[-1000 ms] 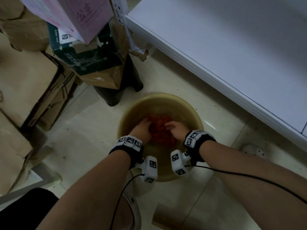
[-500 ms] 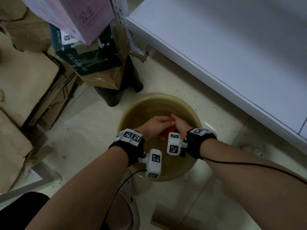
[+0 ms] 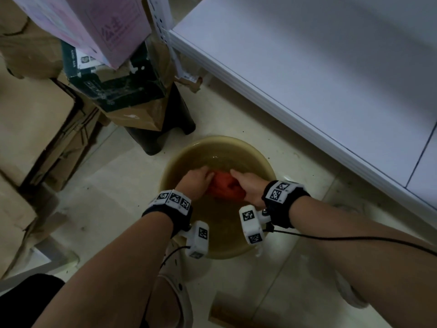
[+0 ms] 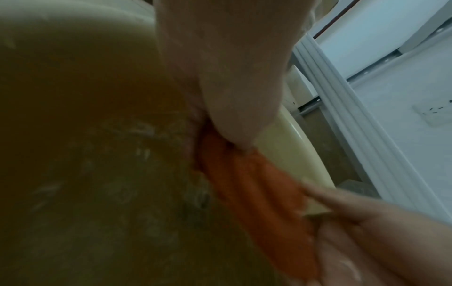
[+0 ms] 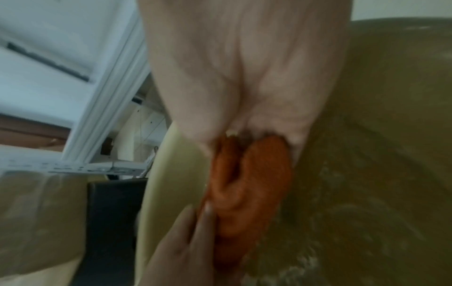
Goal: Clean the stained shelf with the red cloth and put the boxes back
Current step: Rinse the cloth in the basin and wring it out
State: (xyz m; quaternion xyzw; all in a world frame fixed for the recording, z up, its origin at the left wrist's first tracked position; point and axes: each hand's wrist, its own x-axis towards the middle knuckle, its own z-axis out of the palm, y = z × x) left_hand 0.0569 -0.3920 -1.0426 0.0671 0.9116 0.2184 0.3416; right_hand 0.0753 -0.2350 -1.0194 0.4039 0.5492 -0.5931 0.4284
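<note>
Your left hand (image 3: 197, 179) and right hand (image 3: 248, 185) both grip the twisted red cloth (image 3: 225, 187) over the water-filled basin (image 3: 179, 162).

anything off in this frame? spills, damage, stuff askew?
No spill visible. The water in the round yellow plastic basin looks murky brown, where both hands wring the red cloth. Left of it, the black printed box and pink carton sit tilted on torn brown cardboard: a precarious stack. The white shelf looks bare.
</note>
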